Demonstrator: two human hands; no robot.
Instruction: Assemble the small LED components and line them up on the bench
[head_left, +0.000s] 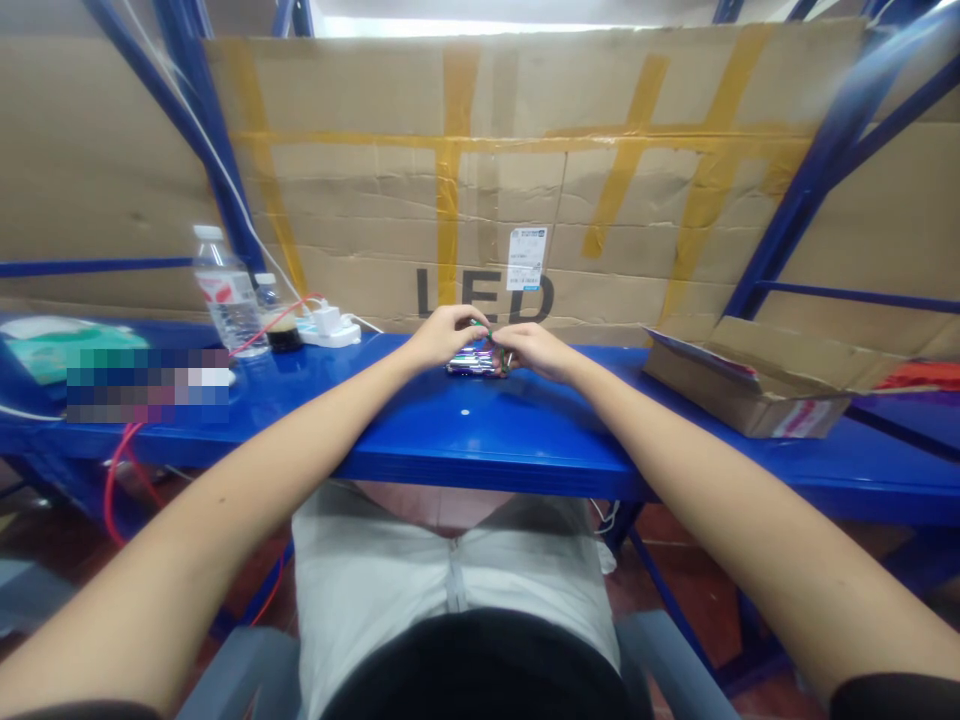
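Note:
On the blue table [480, 425] lies a small bundle of shiny metallic purple and silver items [472, 362], close to the cardboard at the back. My left hand [444, 338] is bent over its left side, thumb and fingertips pinched together at something small and green. From the right, my right hand [531, 350] meets it, fingers closed at the same green piece, just above the bundle's right end. The fingertips of both hands nearly touch. The held piece is too small and blurred to name.
An open cardboard box [750, 385] stands at the right. At the left are a water bottle [229, 300], a dark-liquid bottle [282, 318], a white power strip [330, 328] and red cables. Large cardboard [360, 220] stands behind the table.

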